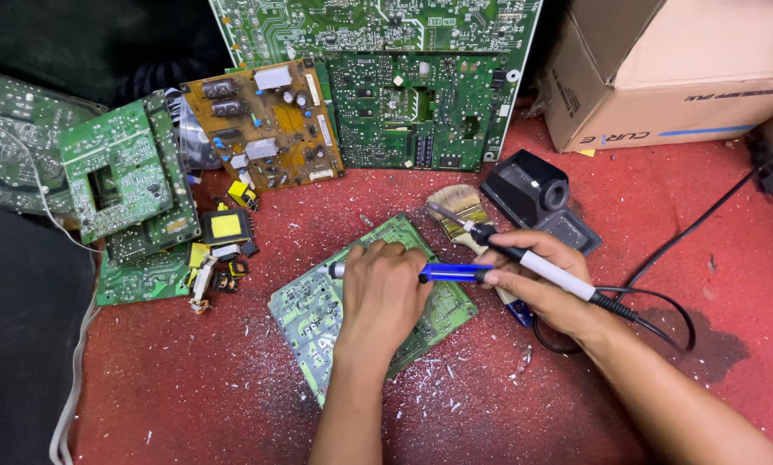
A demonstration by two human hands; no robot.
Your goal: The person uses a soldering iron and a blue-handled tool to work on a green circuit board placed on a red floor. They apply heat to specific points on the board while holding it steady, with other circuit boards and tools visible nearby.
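Fingers of the left hand (385, 288): curled closed around a blue desoldering pump (442, 273), held level, its silver tip (337, 269) showing at the hand's left and the blue barrel running right, where its end meets the right hand.

Fingers of the right hand (541, 280): closed in a pen grip on a soldering iron (524, 257) with a white and black handle; the metal tip (442, 213) points up and left, raised above the floor, over the brush.

Green circuit board (318, 314): flat on the red floor (188, 387), tilted diagonally, directly under the left hand.

Paint brush (460, 203): pale bristles, lying just beyond the board's upper right corner.

Soldering iron stand (537, 198): black, on the floor just behind the right hand.

Black cable (662, 301): loops from the iron's handle and trails right.

Loose components (223, 245): yellow and black transformers, left of the board.

Stacked circuit boards (266, 125): green and one orange, along the far edge.

Cardboard box (662, 77): upper right.

Pale debris flecks scattered over the floor.
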